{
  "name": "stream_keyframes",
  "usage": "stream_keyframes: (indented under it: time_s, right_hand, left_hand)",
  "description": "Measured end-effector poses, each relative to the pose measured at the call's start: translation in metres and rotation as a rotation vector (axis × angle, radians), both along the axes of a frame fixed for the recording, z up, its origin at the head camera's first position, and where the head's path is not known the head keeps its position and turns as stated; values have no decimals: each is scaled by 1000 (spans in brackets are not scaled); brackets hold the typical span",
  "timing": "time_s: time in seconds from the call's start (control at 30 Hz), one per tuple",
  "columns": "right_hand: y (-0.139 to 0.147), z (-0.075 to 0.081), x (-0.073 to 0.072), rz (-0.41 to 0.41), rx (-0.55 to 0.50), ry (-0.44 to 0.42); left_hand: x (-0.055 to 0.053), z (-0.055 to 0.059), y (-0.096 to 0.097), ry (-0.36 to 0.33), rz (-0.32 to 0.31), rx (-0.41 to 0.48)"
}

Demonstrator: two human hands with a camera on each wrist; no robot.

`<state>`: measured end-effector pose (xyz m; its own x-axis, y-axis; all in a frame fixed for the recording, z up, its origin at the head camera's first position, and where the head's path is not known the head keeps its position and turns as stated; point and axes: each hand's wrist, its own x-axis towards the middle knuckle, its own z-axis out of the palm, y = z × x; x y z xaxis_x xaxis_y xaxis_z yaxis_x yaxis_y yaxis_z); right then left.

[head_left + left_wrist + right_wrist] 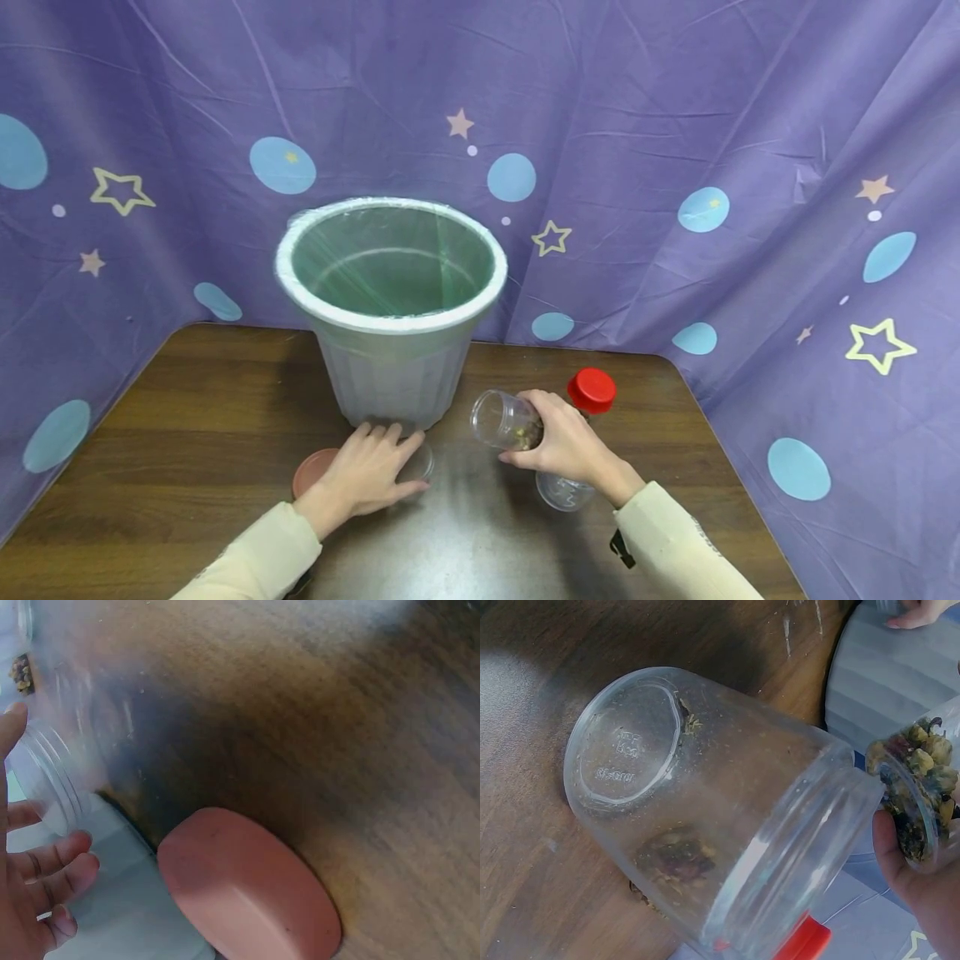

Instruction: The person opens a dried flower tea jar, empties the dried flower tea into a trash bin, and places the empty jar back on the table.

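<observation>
My left hand [367, 471] holds a clear plastic jar [423, 465], mostly hidden beneath it. In the left wrist view its ridged neck [56, 780] lies between thumb and fingers. My right hand [562, 437] grips a second clear jar [495, 418], tipped on its side with its mouth toward the left. Dried flower buds [922, 769] fill its lower part. Just below the right hand stands a larger clear jar [727, 765] with a wide threaded mouth and only some scraps inside. A red lid [592, 390] shows behind the right hand, over dark contents.
A tall pale bin [393, 375] lined with a green-tinted bag stands at the back, in front of the left hand. Beside the left wrist lies a pinkish-brown rounded dish [311, 473]. The wooden table [187, 417] ends at a purple curtain [615, 125] with stars.
</observation>
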<state>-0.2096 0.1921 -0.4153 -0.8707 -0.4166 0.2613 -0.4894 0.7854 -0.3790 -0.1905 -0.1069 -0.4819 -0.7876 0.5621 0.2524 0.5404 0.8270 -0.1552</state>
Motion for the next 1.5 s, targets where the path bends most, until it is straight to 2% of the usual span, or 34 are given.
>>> stream_keyframes:
  time_s: [0.3,0.67,0.97,1.33,1.5]
  right_hand:
    - [0,-1,0,8,0,8]
    - [2,-3,1,10,-1,2]
    - [2,-6,2,-4,18,-14]
    - [1,-4,1,-2,19,-14]
    - [2,-4,0,-1,15,-16]
  left_hand:
    - [0,-10,1,45,-15,-9]
    - [2,-14,1,-88,16,-8]
    - [3,-16,2,-108,35,1]
    - [3,-16,6,-222,46,20]
    - [2,-16,6,-230,37,14]
